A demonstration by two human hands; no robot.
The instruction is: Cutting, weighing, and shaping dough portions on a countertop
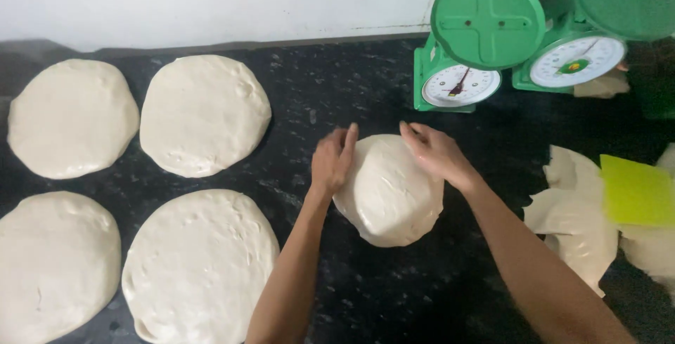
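The dough piece (389, 191) lies at the centre of the frame on the dark speckled counter (351, 91). It is thicker and smaller than the others, with an uneven, domed top, so it appears only partly flattened.

Four flattened dough rounds lie at the left of the frame: upper left round (72, 118), upper middle round (204, 113), lower left round (53, 263) and lower middle round (202, 263). By this count, four pieces appear finished and one is in work. Further dough scraps (576, 217) lie at the right, unshaped.

The left hand (334, 160) rests against the piece's left upper edge, fingers extended and close together. The right hand (436, 151) lies on the upper right edge, fingers flat and slightly spread. Neither hand pinches the dough.

Two green dial scales (485, 42) stand at the upper right. A yellow-green scraper (636, 191) lies on the scraps.
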